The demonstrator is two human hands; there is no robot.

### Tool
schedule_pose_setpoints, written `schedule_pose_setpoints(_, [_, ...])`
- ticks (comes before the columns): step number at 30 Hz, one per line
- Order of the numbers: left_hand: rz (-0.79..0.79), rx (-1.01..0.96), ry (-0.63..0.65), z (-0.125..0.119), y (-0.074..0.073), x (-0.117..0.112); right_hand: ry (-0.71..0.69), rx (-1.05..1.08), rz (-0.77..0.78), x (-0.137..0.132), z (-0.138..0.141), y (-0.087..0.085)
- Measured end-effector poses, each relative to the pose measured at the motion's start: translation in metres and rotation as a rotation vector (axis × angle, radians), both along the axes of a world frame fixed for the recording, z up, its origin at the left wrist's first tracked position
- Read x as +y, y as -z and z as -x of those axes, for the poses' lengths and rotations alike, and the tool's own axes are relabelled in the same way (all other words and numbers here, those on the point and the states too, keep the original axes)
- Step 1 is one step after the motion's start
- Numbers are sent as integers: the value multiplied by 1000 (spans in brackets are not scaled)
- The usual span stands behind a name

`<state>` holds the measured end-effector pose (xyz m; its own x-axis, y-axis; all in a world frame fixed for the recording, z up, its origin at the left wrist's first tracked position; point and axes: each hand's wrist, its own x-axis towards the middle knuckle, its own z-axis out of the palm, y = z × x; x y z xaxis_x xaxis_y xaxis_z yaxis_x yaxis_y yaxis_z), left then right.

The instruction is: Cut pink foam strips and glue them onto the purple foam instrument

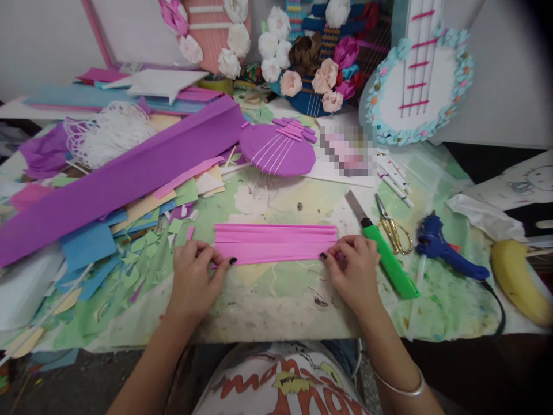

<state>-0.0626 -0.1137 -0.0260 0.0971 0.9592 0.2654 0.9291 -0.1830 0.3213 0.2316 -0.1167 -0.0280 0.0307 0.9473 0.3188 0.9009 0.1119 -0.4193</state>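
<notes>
A strip of pink crepe paper (274,242) lies flat on the table in front of me, with fold lines along its length and a narrow rolled or folded band at its far edge. My left hand (199,271) pinches its near left corner between thumb and fingers. At the near right corner, my right hand (354,265) grips the same paper, thumb on top. Just right of that hand lie a green-handled knife (391,259) and gold-handled scissors (392,227). A small pink scrap (190,232) sits beside my left hand.
A blue glue gun (449,248) and a banana (518,282) lie at the right. Long purple paper (129,173) and many scraps (99,242) cover the left. Behind are a purple paper guitar body (279,150), white string (108,135) and decorated guitars (419,86).
</notes>
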Motion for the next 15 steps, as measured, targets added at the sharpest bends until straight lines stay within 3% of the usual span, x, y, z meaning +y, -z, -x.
schedule_pose_setpoints(9, [6, 3, -33, 3, 1, -1, 51, 7, 14, 0, -2, -5])
schedule_pose_setpoints(12, [-35, 9, 37, -2, 0, -3, -76, 0, -55, -2, 0, -4])
schedule_pose_setpoints(15, [-99, 14, 198, -7, -1, -4, -273, 20, -126, -2, 1, 1])
